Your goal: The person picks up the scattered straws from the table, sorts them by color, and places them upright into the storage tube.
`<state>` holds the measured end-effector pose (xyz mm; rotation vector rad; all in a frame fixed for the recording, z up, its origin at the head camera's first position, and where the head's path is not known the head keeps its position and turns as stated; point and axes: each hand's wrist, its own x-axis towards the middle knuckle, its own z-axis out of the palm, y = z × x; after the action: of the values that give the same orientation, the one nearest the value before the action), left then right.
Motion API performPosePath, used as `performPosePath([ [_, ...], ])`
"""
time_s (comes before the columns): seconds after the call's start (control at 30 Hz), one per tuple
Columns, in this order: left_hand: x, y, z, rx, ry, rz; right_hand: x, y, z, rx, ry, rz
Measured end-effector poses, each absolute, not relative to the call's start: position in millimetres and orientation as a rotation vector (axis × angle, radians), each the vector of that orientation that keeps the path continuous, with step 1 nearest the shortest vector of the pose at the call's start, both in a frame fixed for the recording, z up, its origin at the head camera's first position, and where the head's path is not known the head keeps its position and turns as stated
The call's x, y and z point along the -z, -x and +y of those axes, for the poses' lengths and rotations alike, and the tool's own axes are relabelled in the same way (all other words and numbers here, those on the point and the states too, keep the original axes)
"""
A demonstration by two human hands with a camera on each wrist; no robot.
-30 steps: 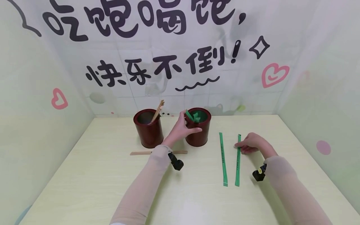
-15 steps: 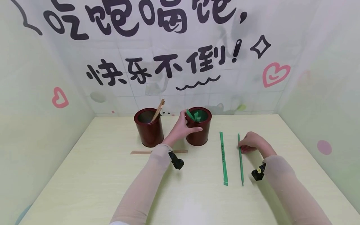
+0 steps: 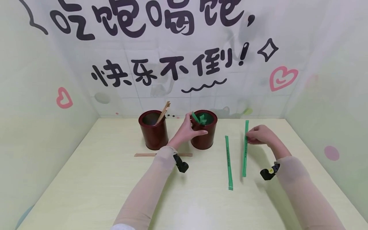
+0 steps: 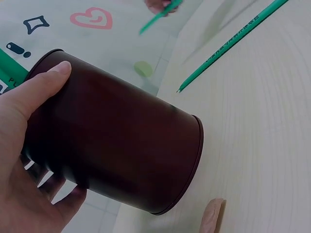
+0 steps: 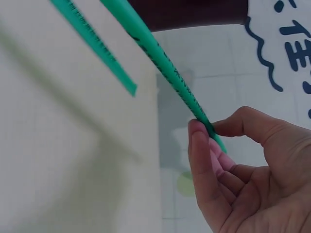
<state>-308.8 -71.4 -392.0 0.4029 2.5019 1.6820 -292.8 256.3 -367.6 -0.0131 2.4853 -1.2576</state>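
My left hand point(image 3: 184, 131) grips the right-hand dark red canister point(image 3: 204, 140), thumb on its near side; in the left wrist view its fingers curl around the canister wall point(image 4: 116, 136). Several green wrapped sticks point(image 3: 202, 119) stand inside that canister. To the right, my right hand point(image 3: 261, 134) pinches a slim green paper-wrapped stick point(image 3: 245, 155) between thumb and fingertips, raised over the table with its shadow below. Printed lettering runs along this stick point(image 5: 165, 65) in the right wrist view. A second green stick point(image 3: 228, 163) lies on the table between the canister and my right hand.
A matching dark red canister point(image 3: 155, 135) on the left holds brown wrapped sticks point(image 3: 163, 113). Another brown stick point(image 3: 145, 155) lies crosswise in front, partly hidden by my left forearm. The pale table point(image 3: 195, 198) ends at a back wall point(image 3: 115, 105) with printed lettering.
My right hand has picked up the right green stick from the table and moved it up and away from me. My left hand has kept its hold on the canister.
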Motion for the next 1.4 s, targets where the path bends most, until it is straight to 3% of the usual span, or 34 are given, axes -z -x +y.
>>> performPosePath([
  [0.33, 394.9, 310.1, -73.0, -1.663, -0.381, 2.521, 338.4, 297.0, 245.2, 1.624, 0.011, 2.538],
  [0.9, 395.4, 309.3, -72.5, -1.694, -0.391, 2.483, 325.5, 295.0, 215.4, 2.914, 0.151, 2.183],
  [1.4, 392.7, 308.5, -71.4, -1.690, -0.391, 2.485, 305.7, 293.5, 196.6, 3.056, 0.481, 2.164],
])
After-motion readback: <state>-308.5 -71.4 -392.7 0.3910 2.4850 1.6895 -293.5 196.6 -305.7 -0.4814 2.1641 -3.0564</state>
